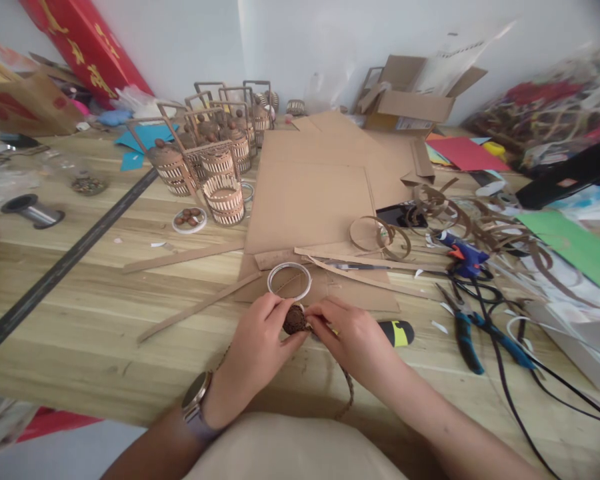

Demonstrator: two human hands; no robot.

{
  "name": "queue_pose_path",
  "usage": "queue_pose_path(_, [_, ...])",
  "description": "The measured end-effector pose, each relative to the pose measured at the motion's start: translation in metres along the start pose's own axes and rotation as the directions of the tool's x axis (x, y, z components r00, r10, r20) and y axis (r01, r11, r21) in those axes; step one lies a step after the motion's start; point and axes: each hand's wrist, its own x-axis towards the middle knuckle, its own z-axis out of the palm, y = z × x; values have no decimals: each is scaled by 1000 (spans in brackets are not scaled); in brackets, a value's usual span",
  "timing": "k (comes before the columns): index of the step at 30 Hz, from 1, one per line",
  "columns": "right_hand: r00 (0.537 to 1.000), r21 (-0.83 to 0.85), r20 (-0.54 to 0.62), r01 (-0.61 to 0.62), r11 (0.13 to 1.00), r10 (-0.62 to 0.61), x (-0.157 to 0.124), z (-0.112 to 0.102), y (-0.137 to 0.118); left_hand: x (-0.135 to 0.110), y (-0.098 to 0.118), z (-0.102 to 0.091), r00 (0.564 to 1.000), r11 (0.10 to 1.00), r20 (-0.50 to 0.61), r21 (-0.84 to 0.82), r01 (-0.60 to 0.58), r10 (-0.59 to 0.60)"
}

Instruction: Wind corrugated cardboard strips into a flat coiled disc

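Note:
My left hand, with a watch on its wrist, is closed round a small dark brown round coil that looks woven or wound. At the coil's right edge my right hand pinches a thin braided cord. A loose length of braided cord hangs below the right hand towards the table's front edge. Just beyond both hands lies a white ring on the cardboard. Partly hidden behind the right hand is a tool with a black and yellow-green handle.
Several small slatted baskets with tall handles stand at the back left, near a dish of brown beads. To the right are pliers, a blue glue gun, black cables and curled brown strips.

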Motion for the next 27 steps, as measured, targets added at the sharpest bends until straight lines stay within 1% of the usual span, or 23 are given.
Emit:
queue_pose_path(8, [999, 24, -17, 34, 999, -33, 1, -3, -2, 1, 0, -1, 1000, 999, 3, -28, 17, -16])
queue_pose_path(13, [1000, 38, -11, 22, 999, -21, 1, -4, -1, 0, -1, 0, 999, 998, 2, -49, 35, -35])
queue_pose_path(17, [1000, 54, -27, -6, 999, 7, -1, -4, -1, 0, 0, 0, 999, 998, 5, -33, 53, -53])
queue_pose_path(21, [997, 30, -67, -47, 998, 49, -4, -2, -3, 0, 1, 1, 999, 999, -12, -8, 46, -46])
queue_pose_path(24, [995, 8, -95, -39, 999, 40, -5, 1, -4, -1, 1, 1, 999, 999, -20, 18, 36, -36])
queue_pose_path(27, [995, -8, -94, -34, 999, 33, -5, 2, -4, -1, 2, 1, 999, 999, -32, 33, 1, 0])
